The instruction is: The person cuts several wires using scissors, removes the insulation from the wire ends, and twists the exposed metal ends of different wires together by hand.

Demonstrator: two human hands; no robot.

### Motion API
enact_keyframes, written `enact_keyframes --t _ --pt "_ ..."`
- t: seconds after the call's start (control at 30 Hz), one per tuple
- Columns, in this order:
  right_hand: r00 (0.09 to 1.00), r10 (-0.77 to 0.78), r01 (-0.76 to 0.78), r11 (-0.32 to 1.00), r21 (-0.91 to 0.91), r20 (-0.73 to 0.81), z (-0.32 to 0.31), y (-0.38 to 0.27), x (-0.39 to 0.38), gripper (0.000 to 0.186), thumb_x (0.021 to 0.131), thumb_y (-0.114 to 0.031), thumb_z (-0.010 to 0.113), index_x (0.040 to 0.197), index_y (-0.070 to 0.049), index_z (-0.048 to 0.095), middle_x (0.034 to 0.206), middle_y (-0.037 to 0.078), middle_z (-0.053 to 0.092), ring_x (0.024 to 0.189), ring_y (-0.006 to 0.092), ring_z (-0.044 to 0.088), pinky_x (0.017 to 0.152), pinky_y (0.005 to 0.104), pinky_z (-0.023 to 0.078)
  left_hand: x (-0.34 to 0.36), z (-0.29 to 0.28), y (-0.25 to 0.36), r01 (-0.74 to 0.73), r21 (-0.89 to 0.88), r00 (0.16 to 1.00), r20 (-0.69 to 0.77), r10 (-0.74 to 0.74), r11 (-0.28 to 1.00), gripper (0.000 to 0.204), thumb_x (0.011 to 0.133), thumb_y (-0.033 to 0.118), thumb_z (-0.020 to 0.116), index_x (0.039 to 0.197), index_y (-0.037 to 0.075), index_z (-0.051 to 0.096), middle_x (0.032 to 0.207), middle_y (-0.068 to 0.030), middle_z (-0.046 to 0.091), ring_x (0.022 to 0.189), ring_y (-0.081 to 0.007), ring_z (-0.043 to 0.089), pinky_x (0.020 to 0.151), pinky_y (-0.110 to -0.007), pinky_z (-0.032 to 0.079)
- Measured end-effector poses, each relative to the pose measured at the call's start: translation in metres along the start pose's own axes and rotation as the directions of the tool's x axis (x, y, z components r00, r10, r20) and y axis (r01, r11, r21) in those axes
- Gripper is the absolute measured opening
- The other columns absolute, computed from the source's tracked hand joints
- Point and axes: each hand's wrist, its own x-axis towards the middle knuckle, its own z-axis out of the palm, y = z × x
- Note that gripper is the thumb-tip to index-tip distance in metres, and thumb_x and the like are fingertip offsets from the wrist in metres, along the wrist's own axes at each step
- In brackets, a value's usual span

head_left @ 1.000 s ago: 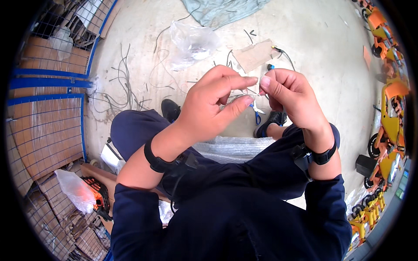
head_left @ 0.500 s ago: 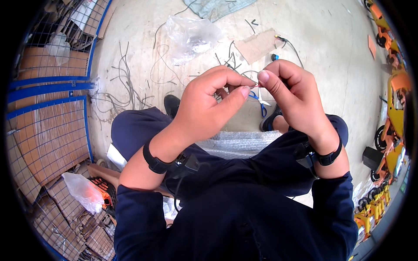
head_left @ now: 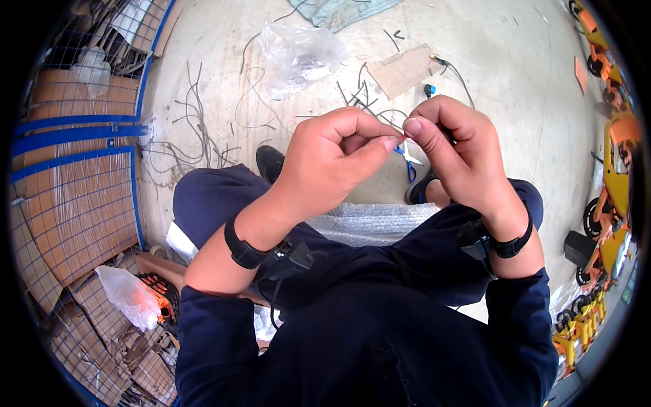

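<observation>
This looks like a workshop or the working corner of a warehouse. The bare, scuffed floor [head_left: 515,102] is strewn with dark cable lengths [head_left: 202,136], a pair of blue-handled scissors [head_left: 411,173] and a crumpled clear plastic bag [head_left: 298,54]. Along the left stands a blue-framed mesh cage [head_left: 81,139] packed with cardboard [head_left: 95,217]; along the right, yellow-and-orange wheeled machines [head_left: 616,176] form a row.

A wire [head_left: 403,138] sits between your left hand [head_left: 329,154] and right hand [head_left: 462,150]. Beyond, on the floor [head_left: 505,88], a plastic bag [head_left: 298,51] lies left of the cardboard [head_left: 400,72]; a cage [head_left: 81,137] stands to your left.
</observation>
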Motion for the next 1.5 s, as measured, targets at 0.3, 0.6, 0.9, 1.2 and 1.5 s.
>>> enact_keyframes --t 0.3,0.6,0.9,1.2,1.5 --pt "0.999 0.02 -0.021 1.0 0.012 0.031 -0.001 0.0 0.0 0.014 0.09 -0.013 0.066 0.082 -0.001 0.062 0.06 0.003 0.053 0.054 0.0086 0.044 0.05 0.0239 0.038 -0.003 0.005 0.003 0.045 -0.212 0.999 -0.01 -0.048 0.976 0.012 0.087 0.003 0.066 0.096 -0.005 0.068 0.087 -0.0054 0.069 0.072 -0.0019 0.057 0.058 -0.015 0.042" --pt "0.822 -0.566 0.502 0.77 -0.395 -0.058 -0.007 0.005 0.014 0.021 0.072 0.001 0.072 0.091 -0.003 0.065 0.089 0.009 0.065 0.08 0.0261 0.063 0.067 0.0317 0.05 0.002 0.004 -0.008 0.055 -0.22 0.992 -0.1 -0.078 0.974 0.016 0.089 0.008 0.067 0.099 -0.004 0.066 0.089 -0.0047 0.069 0.078 -0.0037 0.058 0.068 -0.018 0.045" --pt "0.782 -0.623 0.557 0.709 -0.432 -0.014 0.011 0.017 0.012 0.023 0.068 0.001 0.073 0.09 0.0 0.065 0.087 0.01 0.067 0.074 0.025 0.065 0.061 0.0311 0.053 -0.002 0.003 -0.007 -0.026 0.064 0.983 -0.18 0.038 0.998 0.014 0.09 0.008 0.066 0.099 -0.002 0.067 0.076 0.0037 0.061 0.065 0.0005 0.047 0.056 -0.016 0.037" --pt "0.771 -0.635 0.524 0.682 -0.51 -0.058 0.024 0.02 0.01 0.022 0.067 0.001 0.072 0.087 -0.001 0.064 0.084 0.008 0.066 0.07 0.0231 0.064 0.058 0.0297 0.052 -0.006 0.008 -0.008 -0.147 0.269 0.951 -0.226 0.211 0.952 0.012 0.087 0.005 0.067 0.097 -0.001 0.069 0.069 0.006 0.057 0.058 0.0014 0.042 0.051 -0.017 0.034" --pt "0.812 -0.565 0.441 0.757 -0.482 -0.146 0.032 0.019 0.007 0.019 0.066 0.002 0.072 0.081 -0.002 0.061 0.079 0.009 0.064 0.066 0.0235 0.063 0.055 0.0297 0.051 -0.006 0.009 -0.01 -0.149 0.292 0.951 -0.218 0.218 0.945 0.014 0.087 0.006 0.067 0.099 -0.001 0.07 0.075 0.0015 0.065 0.062 0.0001 0.048 0.054 -0.017 0.039"
